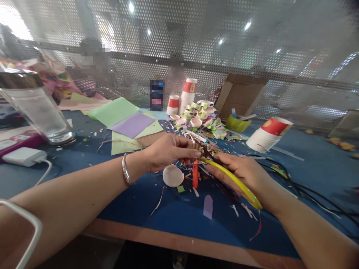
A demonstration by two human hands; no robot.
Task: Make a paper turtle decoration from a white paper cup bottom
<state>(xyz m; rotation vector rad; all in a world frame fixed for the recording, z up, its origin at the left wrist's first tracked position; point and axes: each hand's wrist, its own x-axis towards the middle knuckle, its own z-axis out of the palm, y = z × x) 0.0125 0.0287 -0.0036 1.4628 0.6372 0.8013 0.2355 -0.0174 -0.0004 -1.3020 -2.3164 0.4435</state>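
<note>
My left hand (174, 149) is closed, pinching a small brown piece of ridged cardboard (195, 150) between thumb and fingers. My right hand (238, 170) wraps round a tool with a long, curved yellow handle (232, 177). The tool's dark front part meets the cardboard at the left fingertips; blur and the fingers hide its exact kind. Below the hands lie a round white disc (173, 176), an orange-red stick-like piece (195, 175), a green paper scrap (181, 189) and a purple paper tab (208, 206) on the blue table.
Paper cups (187, 98) stand behind a pile of small decorated cup pieces (199, 117). Another cup stack (269, 135) leans at right. Coloured sheets (114, 112), a glass bottle (45, 116) and a white charger (25, 155) lie left. Black cables (294, 185) run right; scraps are scattered about.
</note>
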